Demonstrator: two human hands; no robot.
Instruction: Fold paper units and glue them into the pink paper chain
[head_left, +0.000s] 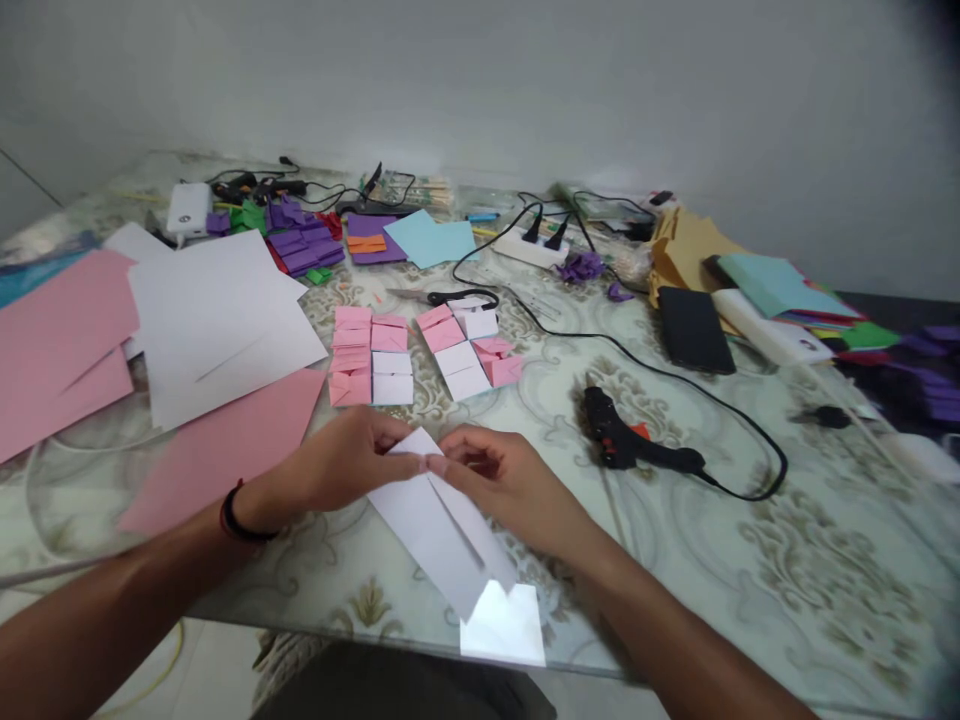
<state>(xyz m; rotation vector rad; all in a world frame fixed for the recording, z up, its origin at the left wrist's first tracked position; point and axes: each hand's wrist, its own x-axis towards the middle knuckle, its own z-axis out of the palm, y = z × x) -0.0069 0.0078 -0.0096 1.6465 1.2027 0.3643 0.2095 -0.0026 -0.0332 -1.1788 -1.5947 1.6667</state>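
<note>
A partly folded sheet of white paper (431, 535) is pinched between both hands near the front of the table, its lower end pointing toward the table edge. My left hand (345, 462) grips its upper left side, thumb on top. My right hand (504, 475) pinches the upper right side, and the two thumb tips nearly meet. A lengthwise flap shows a gap along the paper. Just beyond the hands lie two groups of folded pink and white paper squares (390, 376) (463, 371). A small bright white square (504, 625) lies at the table's front edge.
White sheets (225, 320) and pink sheets (60, 340) lie at the left. A black glue gun (637, 445) with a long cable rests at the right. Scissors (450, 297), a power strip (529, 247), a black phone-like object (695, 330) and coloured papers (304, 245) lie farther back.
</note>
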